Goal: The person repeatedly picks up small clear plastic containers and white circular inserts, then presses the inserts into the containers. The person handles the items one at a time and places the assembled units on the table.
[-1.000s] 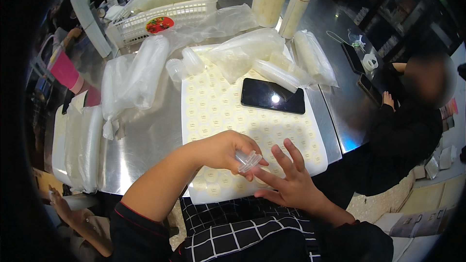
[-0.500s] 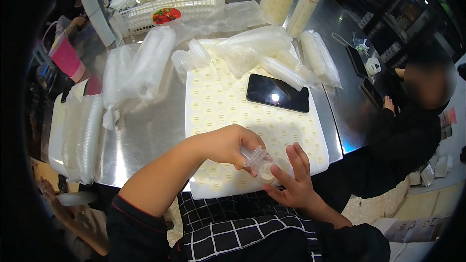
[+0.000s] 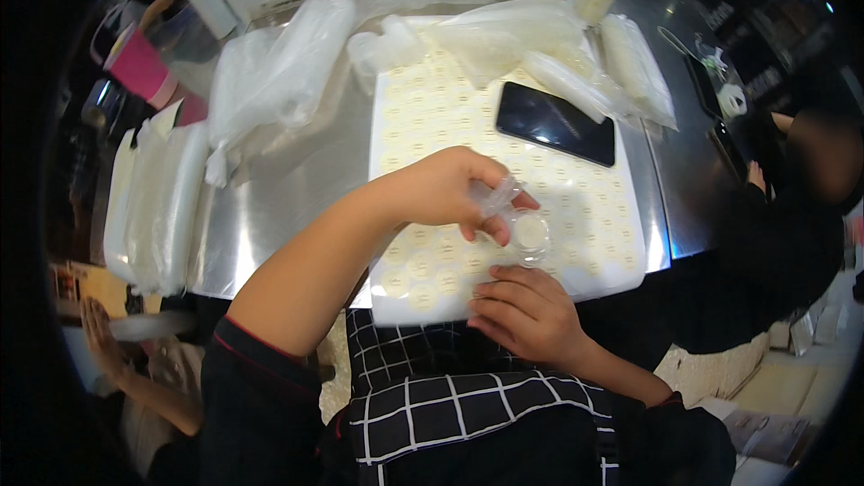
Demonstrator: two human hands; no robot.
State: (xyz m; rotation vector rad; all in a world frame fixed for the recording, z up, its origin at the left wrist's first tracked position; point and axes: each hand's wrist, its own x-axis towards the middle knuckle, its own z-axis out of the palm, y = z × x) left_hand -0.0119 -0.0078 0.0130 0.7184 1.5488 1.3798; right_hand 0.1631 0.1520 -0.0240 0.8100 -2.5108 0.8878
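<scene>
My left hand point(image 3: 463, 187) grips a clear plastic cup point(image 3: 500, 200), tilted, its fingers curled round the rim. A pale round sticker point(image 3: 533, 232) shows at the cup's end that faces right and toward me; whether several cups are nested together I cannot tell. Just below and apart from the cup, my right hand point(image 3: 531, 313) is open, fingers loosely stretched out side by side, with nothing seen in it. Both hands are over a large white sheet of round yellowish stickers point(image 3: 423, 256) at the front of the metal table.
A black phone point(image 3: 556, 124) lies on the sheet. Behind it are bagged plastic cups point(image 3: 513, 31) and a wrapped stack point(image 3: 637, 72). More wrapped stacks lie left point(image 3: 292, 58) and far left point(image 3: 157, 202). A pink bucket point(image 3: 139, 63) stands beyond. At right sits another person point(image 3: 765, 243).
My left hand has moved away from me and slightly right with the cup. The right hand has left the cup, and its spread fingers have come together. The whole view has shifted.
</scene>
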